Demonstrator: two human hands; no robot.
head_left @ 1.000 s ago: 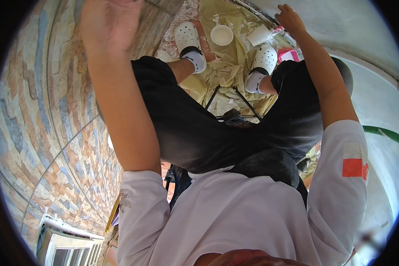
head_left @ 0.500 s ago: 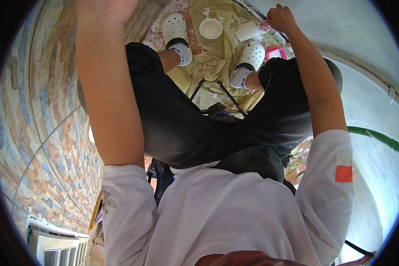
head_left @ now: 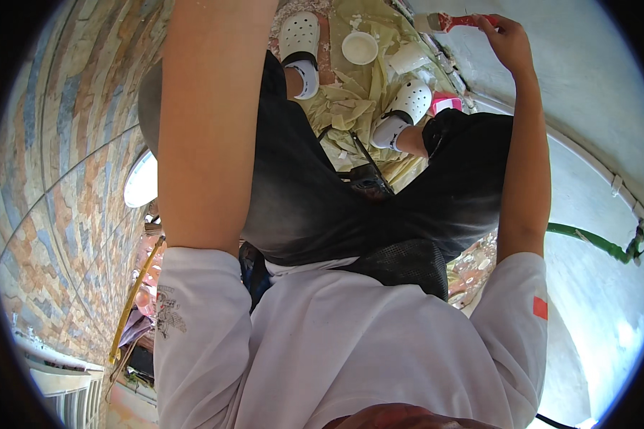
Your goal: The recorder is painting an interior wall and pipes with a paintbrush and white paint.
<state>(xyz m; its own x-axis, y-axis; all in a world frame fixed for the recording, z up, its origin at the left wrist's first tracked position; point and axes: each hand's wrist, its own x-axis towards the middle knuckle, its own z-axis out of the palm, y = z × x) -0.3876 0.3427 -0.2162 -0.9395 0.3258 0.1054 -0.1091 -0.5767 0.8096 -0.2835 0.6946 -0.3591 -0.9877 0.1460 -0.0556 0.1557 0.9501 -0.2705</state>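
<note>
While right hand [head_left: 511, 44] clamps red-handled tool [head_left: 468, 21] (left hand unseen), pale wall [head_left: 587, 86] alongside

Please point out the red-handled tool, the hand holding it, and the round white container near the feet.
Red-handled tool [head_left: 466, 21]: head view, on its handle.
Right hand [head_left: 509, 41]: head view, on the middle of the hand.
Round white container [head_left: 359, 62]: head view, on its rim.

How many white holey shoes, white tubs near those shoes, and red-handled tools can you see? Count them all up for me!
White holey shoes: 2
White tubs near them: 2
Red-handled tool, in the right hand: 1
Total: 5
</note>
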